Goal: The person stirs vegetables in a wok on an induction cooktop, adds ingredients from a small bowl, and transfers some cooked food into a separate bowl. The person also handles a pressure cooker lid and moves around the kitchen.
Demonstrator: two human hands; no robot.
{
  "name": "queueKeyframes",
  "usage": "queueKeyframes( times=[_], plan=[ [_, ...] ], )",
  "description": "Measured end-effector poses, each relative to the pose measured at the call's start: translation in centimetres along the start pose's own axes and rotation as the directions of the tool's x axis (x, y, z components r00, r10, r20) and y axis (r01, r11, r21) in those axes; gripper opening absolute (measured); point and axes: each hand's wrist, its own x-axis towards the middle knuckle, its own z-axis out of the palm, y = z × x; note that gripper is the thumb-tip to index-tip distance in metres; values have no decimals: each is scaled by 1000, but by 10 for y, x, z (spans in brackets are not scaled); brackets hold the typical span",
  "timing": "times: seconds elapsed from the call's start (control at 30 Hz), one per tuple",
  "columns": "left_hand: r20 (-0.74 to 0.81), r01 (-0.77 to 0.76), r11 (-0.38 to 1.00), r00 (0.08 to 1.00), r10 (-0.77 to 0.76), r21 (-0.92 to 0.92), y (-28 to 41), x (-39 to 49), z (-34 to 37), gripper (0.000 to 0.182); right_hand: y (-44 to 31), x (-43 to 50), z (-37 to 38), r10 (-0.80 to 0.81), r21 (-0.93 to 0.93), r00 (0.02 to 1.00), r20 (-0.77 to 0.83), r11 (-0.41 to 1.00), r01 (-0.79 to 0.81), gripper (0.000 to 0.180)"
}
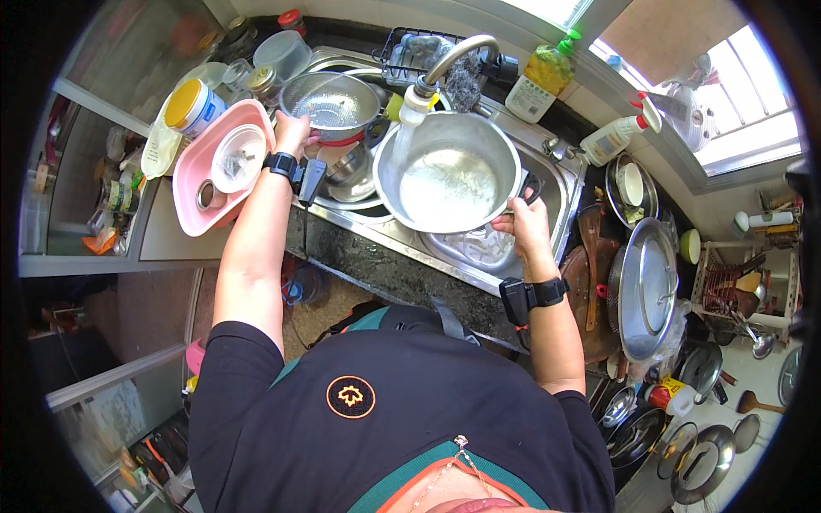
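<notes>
Water runs from the faucet (417,109) into a large metal pot (449,173), which is tilted over the right sink basin. My right hand (531,224) grips the pot's black side handle at its right. At the left, my left hand (295,133) holds the rim of a metal mesh strainer (330,102), with its fingers partly hidden. The strainer sits above the left basin, over metal bowls (347,168). Beside my left forearm is a pink plastic basin (186,173) with a white plastic bowl (238,157) and a small jar in it.
A yellow-green soap bottle (542,80) and a spray bottle (616,138) stand behind the sink. Jars and a clear tub (282,54) crowd the left back. Right of the sink are a wooden cutting board (580,301), a large metal basin (648,288) and several lids and pans.
</notes>
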Motion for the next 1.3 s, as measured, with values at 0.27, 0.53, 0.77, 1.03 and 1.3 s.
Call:
queueKeyframes(
  times=[0.27, 0.53, 0.77, 1.03, 1.3],
  plan=[
    [191, -431, 805, 902, 386, 408, -69, -92, 13, 60, 13, 2, -1, -103, 74, 994, -37, 992, 105, 24],
    [515, -237, 969, 840, 170, 66, -69, -208, 48, 77, 49, -19, -70, 243, 380, 968, 70, 890, -251, 10],
    [657, -589, 783, 674, 338, 201, 0, -213, 92, 101, 89, -26, -122, 481, 415, 863, 157, 760, -499, 4],
    [839, -926, 101, 373, 396, 364, 94, -273, 125, 88, 106, -47, -141, 653, 427, 705, 278, 573, -699, 18],
    [797, -872, 53, 467, 383, 486, 103, -296, 146, 85, 144, -40, -149, 580, 428, 585, 567, 399, -811, 24]
  ],
)
